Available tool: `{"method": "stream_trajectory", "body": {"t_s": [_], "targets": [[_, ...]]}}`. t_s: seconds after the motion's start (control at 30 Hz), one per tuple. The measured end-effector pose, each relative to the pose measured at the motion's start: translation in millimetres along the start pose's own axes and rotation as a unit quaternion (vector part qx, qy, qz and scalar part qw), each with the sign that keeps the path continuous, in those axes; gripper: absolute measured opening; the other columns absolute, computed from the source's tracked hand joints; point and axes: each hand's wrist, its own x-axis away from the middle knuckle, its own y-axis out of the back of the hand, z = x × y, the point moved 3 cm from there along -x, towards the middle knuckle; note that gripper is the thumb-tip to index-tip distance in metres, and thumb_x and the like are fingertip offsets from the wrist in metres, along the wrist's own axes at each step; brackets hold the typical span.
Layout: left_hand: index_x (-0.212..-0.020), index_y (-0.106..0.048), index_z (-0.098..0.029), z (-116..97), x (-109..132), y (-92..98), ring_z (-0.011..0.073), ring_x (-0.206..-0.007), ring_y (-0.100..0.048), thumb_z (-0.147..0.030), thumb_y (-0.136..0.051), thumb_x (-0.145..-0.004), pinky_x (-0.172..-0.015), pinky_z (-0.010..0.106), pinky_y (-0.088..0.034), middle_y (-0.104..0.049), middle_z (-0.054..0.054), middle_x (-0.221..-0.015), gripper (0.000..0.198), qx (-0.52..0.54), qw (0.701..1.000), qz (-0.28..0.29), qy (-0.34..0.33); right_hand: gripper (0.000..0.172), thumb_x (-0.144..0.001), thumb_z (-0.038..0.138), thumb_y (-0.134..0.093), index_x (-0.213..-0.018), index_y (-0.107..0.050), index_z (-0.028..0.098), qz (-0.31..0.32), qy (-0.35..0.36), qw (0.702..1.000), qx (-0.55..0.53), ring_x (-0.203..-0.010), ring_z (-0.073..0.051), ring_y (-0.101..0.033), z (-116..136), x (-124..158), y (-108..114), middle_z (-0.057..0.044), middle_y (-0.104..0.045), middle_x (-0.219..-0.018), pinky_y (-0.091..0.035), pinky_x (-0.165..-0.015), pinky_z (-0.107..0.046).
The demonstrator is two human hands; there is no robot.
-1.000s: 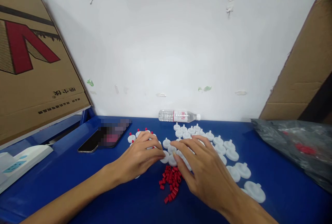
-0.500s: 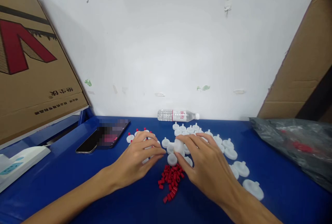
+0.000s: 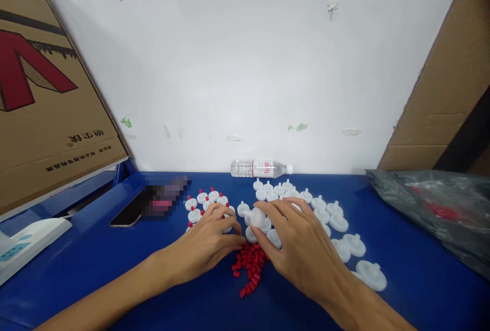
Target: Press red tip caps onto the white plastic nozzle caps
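Between the thumb and fingers of my right hand (image 3: 296,236) is a white round plastic lid with a spout (image 3: 258,217), tilted so the spout points left. My left hand (image 3: 209,239) has its fingertips drawn together at the upper left edge of a pile of small red caps (image 3: 250,264); whether a cap is pinched there is hidden. Around and beyond my right hand lie many white spouted lids (image 3: 337,222) without caps. Behind my left hand stand several white lids with red caps on their spouts (image 3: 201,197), partly covered by the fingers.
A clear plastic bottle (image 3: 260,168) lies along the white wall. At the left are a phone (image 3: 130,211), a white power strip (image 3: 34,244) and a printed cardboard box (image 3: 57,116). A grey plastic bag (image 3: 432,218) with red pieces lies at the right of the blue table (image 3: 161,300).
My left hand has moved down to the edge of the red cap pile. My right hand has shifted slightly down and left, with the white lid's spout now pointing left.
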Motion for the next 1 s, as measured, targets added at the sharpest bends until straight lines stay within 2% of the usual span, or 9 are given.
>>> {"method": "stream_trajectory", "body": {"t_s": [0.2,0.27,0.47,0.57,0.7,0.87,1.0], "targets": [[-0.110,-0.072,-0.023,-1.3,-1.8,-1.4,0.0255,-0.106,-0.054,-0.017,-0.064,-0.100,-0.096,0.043,-0.040,-0.070,0.005,-0.103,0.014,0.004,1.000,-0.011,0.010,0.028,-0.100,0.023,-0.056,-0.127,-0.061,0.017,0.004,-0.003,1.000,-0.008,-0.100,-0.025,-0.070,0.0,-0.2,-0.1,-0.009,-0.075,-0.111,-0.044,-0.102,-0.046],[-0.106,-0.072,-0.022,-2.3,-2.6,1.4,0.0252,-0.106,-0.055,-0.016,-0.063,-0.100,-0.097,0.044,-0.040,-0.070,0.004,-0.101,0.012,0.011,0.999,-0.030,0.023,0.027,-0.101,0.023,-0.055,-0.127,-0.061,0.017,0.004,-0.002,1.000,-0.008,-0.100,-0.024,-0.070,-0.1,-0.1,0.1,-0.009,-0.075,-0.111,-0.044,-0.102,-0.046],[-0.111,-0.072,-0.022,0.0,1.3,18.8,0.0219,-0.100,-0.061,-0.013,-0.064,-0.099,-0.093,0.041,-0.046,-0.071,0.005,-0.105,0.017,0.040,0.977,-0.204,0.056,0.028,-0.100,0.021,-0.057,-0.127,-0.062,0.015,0.014,-0.003,1.000,0.000,-0.102,-0.023,-0.070,-1.3,0.8,-2.7,-0.008,-0.075,-0.114,-0.042,-0.106,-0.047],[-0.109,-0.074,-0.022,2.4,3.3,23.2,0.0206,-0.098,-0.064,-0.013,-0.066,-0.098,-0.093,0.040,-0.049,-0.071,0.006,-0.105,0.016,0.075,0.960,-0.259,0.078,0.028,-0.098,0.017,-0.059,-0.125,-0.062,0.015,0.011,0.004,1.000,-0.003,-0.103,-0.023,-0.070,-1.1,1.4,-3.7,-0.007,-0.075,-0.115,-0.043,-0.108,-0.046],[-0.109,-0.076,-0.023,2.7,2.4,21.6,0.0203,-0.096,-0.066,-0.017,-0.067,-0.098,-0.090,0.038,-0.052,-0.071,0.005,-0.104,0.015,0.102,0.954,-0.264,0.094,0.027,-0.097,0.015,-0.059,-0.124,-0.062,0.016,0.007,0.018,1.000,-0.005,-0.099,-0.022,-0.071,0.3,1.7,-2.8,-0.008,-0.076,-0.113,-0.046,-0.104,-0.047],[-0.110,-0.075,-0.022,0.6,1.0,18.6,0.0199,-0.096,-0.067,-0.016,-0.067,-0.098,-0.090,0.038,-0.055,-0.071,0.006,-0.103,0.015,0.109,0.953,-0.272,0.073,0.028,-0.096,0.014,-0.061,-0.125,-0.062,0.016,0.017,0.032,0.999,-0.014,-0.095,-0.022,-0.072,3.2,1.0,-2.0,-0.007,-0.076,-0.109,-0.049,-0.101,-0.046],[-0.109,-0.075,-0.022,1.1,1.1,18.2,0.0198,-0.095,-0.068,-0.018,-0.066,-0.099,-0.090,0.038,-0.056,-0.071,0.006,-0.102,0.014,0.114,0.952,-0.270,0.083,0.029,-0.096,0.014,-0.062,-0.125,-0.062,0.016,0.020,0.038,0.999,-0.016,-0.094,-0.023,-0.072,4.5,0.3,-2.7,-0.007,-0.076,-0.109,-0.050,-0.100,-0.046]]}}
